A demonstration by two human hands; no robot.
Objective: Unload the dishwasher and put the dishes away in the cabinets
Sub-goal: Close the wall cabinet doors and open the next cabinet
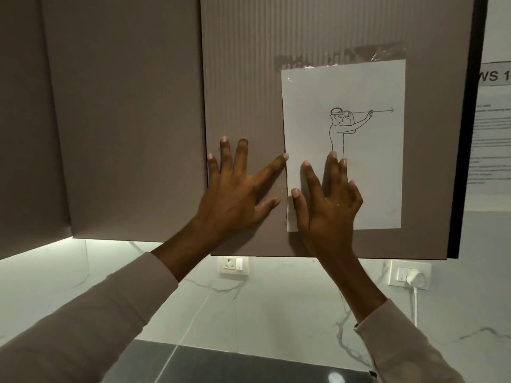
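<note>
At 9 o'clock I am looking at a plain cabinet door, closed. Just right of its seam my left hand is lying flat against the ribbed cabinet door, fingers straight and spread, holding nothing. My right hand is spreading the same way beside it, its fingers overlapping the lower left corner of a taped paper sheet carrying a line drawing.

No dishes and no dishwasher are showing; I am guessing they are lying below, toward 6 o'clock, out of view. I am judging that the coming move is turning on the ribbed door. It is standing straight ahead at 12 o'clock, long axis upright, bottom edge at 6 o'clock under both wrists. The left hand is sitting nearer the seam at 9 o'clock. I cannot tell the hinge side.
</note>
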